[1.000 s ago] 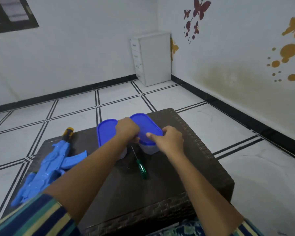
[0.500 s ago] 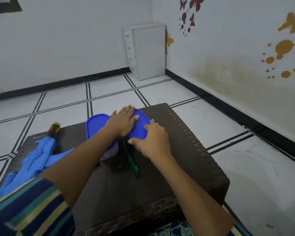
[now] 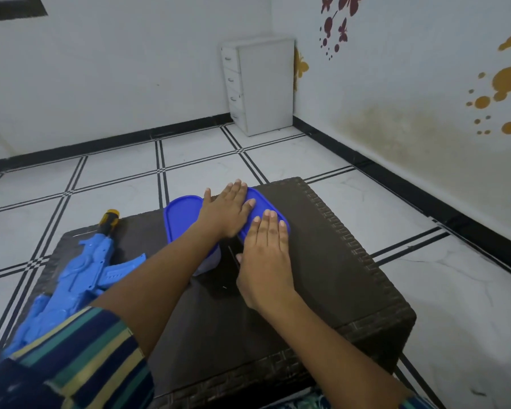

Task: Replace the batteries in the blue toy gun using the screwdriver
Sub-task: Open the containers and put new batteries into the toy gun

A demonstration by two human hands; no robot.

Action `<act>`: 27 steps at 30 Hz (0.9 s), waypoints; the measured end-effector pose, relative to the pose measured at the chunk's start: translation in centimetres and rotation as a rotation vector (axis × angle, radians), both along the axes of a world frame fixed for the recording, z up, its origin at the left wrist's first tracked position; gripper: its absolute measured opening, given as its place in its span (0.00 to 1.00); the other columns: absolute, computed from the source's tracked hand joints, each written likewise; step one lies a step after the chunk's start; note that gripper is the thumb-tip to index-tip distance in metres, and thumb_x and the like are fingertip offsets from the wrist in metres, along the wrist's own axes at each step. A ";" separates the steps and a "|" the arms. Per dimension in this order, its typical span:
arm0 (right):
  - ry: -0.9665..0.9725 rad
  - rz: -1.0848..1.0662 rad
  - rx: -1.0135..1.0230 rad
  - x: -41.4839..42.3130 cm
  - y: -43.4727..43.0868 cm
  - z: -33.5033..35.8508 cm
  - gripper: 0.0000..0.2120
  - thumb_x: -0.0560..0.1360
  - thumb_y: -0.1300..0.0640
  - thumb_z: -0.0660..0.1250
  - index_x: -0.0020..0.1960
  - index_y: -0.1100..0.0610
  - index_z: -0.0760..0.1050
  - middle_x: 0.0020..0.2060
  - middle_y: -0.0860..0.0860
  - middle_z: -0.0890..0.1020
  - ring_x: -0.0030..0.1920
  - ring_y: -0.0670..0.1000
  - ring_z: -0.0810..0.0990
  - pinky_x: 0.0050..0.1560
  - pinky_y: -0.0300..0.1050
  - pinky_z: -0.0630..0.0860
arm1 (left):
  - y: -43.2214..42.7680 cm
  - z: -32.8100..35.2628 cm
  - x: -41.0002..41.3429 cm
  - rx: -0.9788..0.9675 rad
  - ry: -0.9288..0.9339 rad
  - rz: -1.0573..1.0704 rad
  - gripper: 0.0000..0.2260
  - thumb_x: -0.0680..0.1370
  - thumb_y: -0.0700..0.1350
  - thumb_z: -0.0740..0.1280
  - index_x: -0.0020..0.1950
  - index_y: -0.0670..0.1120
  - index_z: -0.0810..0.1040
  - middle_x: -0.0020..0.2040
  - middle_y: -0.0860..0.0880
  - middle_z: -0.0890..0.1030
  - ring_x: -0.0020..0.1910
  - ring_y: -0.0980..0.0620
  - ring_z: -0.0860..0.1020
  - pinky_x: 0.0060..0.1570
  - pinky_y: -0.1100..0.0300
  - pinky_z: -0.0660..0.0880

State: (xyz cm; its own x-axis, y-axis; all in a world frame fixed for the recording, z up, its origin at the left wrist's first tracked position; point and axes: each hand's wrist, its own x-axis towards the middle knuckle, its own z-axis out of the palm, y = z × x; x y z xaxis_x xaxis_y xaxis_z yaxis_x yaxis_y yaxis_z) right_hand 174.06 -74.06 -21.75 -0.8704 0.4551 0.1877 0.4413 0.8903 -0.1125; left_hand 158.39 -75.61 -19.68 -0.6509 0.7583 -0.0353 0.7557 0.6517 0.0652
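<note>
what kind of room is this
Most likely a room in a home, perhaps a child's: maroon and yellow butterfly wall stickers, a white drawer cabinet in the corner, and a dark brown woven table on the white tiled floor.

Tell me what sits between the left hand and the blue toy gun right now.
The left hand lies flat on the right-hand container's blue lid. The second blue-lidded container stands between that hand and the blue toy gun, partly under the forearm. Lifting the hand over it would likely clear it.
</note>
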 end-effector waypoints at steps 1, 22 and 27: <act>0.003 0.000 -0.022 0.0 -0.1 0.1 0.36 0.83 0.48 0.52 0.77 0.69 0.38 0.77 0.68 0.42 0.78 0.64 0.40 0.76 0.60 0.37 | 0.0 0.0 0.1 0.007 -0.018 0.002 0.27 0.83 0.57 0.42 0.79 0.47 0.43 0.80 0.49 0.45 0.78 0.52 0.45 0.74 0.41 0.40; 0.107 -0.041 -0.224 -1.2 1.9 0.8 0.52 0.72 0.29 0.59 0.79 0.62 0.43 0.79 0.62 0.44 0.79 0.59 0.42 0.77 0.56 0.41 | -2.8 0.6 -1.8 0.149 -0.158 -0.107 0.22 0.83 0.55 0.50 0.77 0.55 0.56 0.79 0.54 0.53 0.78 0.54 0.51 0.72 0.37 0.39; 0.325 0.042 -0.097 -1.3 0.9 0.9 0.40 0.73 0.42 0.61 0.77 0.64 0.58 0.78 0.62 0.55 0.79 0.59 0.49 0.77 0.57 0.36 | -4.5 0.8 -3.7 0.399 0.062 0.285 0.22 0.79 0.54 0.59 0.72 0.51 0.66 0.74 0.49 0.66 0.73 0.47 0.64 0.71 0.34 0.50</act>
State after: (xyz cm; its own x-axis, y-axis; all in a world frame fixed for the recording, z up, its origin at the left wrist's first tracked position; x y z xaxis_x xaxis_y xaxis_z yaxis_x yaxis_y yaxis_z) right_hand 172.71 -73.21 -20.85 -0.7906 0.4492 0.4162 0.3314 0.8853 -0.3261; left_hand 154.68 -80.07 -18.92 -0.8259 0.4967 0.2669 0.5617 0.7661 0.3125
